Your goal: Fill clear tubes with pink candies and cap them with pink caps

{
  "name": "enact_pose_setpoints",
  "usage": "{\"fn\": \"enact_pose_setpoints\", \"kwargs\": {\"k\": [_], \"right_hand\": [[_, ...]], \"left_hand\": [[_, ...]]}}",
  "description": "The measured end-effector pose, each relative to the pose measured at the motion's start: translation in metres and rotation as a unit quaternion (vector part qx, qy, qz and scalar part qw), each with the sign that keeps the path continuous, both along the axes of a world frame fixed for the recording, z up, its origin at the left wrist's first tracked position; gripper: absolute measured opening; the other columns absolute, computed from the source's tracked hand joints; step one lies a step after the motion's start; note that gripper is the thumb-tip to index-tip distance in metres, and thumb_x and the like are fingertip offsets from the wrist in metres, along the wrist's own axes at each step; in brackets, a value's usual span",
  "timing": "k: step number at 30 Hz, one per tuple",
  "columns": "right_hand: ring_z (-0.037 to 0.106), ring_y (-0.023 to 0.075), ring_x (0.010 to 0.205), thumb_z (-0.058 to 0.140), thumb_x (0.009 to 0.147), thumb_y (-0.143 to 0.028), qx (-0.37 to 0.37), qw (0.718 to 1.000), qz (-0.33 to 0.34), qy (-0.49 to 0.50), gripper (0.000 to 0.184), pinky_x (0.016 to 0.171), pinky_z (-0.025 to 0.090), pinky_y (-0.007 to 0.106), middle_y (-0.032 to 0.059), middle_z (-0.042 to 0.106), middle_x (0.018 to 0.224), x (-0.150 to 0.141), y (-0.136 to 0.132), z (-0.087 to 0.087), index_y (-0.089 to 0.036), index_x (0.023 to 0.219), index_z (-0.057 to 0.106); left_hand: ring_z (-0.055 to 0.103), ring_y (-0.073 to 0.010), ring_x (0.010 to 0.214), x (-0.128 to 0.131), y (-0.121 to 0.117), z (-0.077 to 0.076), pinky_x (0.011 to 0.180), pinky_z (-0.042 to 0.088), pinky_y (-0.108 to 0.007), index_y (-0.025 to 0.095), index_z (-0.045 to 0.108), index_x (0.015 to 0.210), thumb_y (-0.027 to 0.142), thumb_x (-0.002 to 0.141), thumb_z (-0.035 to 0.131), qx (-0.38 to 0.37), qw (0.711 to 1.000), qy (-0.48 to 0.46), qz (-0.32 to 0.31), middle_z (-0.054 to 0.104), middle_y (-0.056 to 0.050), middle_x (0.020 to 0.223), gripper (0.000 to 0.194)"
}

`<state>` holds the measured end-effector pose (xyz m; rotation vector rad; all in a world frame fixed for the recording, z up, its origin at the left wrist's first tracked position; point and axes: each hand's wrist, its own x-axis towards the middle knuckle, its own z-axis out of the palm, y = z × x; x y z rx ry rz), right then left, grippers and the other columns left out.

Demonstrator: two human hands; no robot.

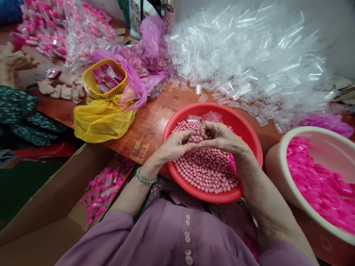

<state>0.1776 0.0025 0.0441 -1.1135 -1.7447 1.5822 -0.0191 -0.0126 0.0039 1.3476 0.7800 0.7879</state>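
Over a red basin [256,147] of pink beads [205,170], my left hand [177,146] is closed, thumb and fingers about a small cluster of beads [195,138]. Whether a clear case surrounds that cluster, I cannot tell. My right hand [222,136] meets it from the other side, its fingers curled in a pinch at the same cluster; what lies inside the pinch is hidden. Several clear plastic pieces [212,116] lie on the beads at the basin's far side. Bright pink plastic pieces [233,164] show beside my right wrist.
A heap of clear plastic cases [246,55] covers the back of the table. At right stands a white tub [280,155] of pink parts. A yellow basket [91,83] and yellow bag [104,120] sit left, near another person's hand [16,61]. Below is a cardboard box [50,192].
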Motion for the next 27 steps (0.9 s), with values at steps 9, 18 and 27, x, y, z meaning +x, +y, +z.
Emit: {"fn": "enact_pose_setpoints", "kwargs": {"k": [9, 18, 27], "right_hand": [[0.044, 0.0100, 0.061, 0.088, 0.066, -0.051, 0.069, 0.993, -0.093, -0.033, 0.046, 0.057, 0.036, 0.026, -0.0053, 0.051, 0.067, 0.020, -0.008, 0.005, -0.019, 0.079, 0.058], [0.067, 0.0314, 0.098, 0.060, 0.091, -0.036, 0.230, 0.809, -0.093, -0.533, 0.028, 0.084, 0.048, 0.041, 0.0154, 0.073, 0.107, 0.065, -0.038, -0.016, -0.015, 0.105, 0.073], [0.067, 0.0277, 0.092, 0.041, 0.099, -0.024, 0.200, 0.671, -0.059, -0.711, 0.032, 0.070, 0.039, 0.036, 0.0175, 0.068, 0.106, 0.056, -0.039, -0.025, -0.011, 0.109, 0.069]], "left_hand": [[0.067, -0.0132, 0.087, -0.005, 0.004, 0.006, 0.089, 0.055, -0.031, 0.015, 0.062, 0.096, 0.019, 0.062, 0.089, -0.169, 0.974, -0.151, -0.002, 0.067, -0.001, 0.090, 0.043], [0.066, -0.0108, 0.085, 0.006, -0.016, 0.006, 0.089, 0.057, -0.030, 0.014, 0.064, 0.095, 0.013, 0.064, 0.086, -0.172, 0.967, -0.183, -0.039, 0.067, -0.001, 0.090, 0.039], [0.064, -0.0084, 0.081, 0.009, -0.011, 0.009, 0.088, 0.056, -0.028, 0.013, 0.065, 0.095, 0.008, 0.063, 0.082, -0.151, 0.973, -0.172, -0.043, 0.065, 0.001, 0.086, 0.036]]}}
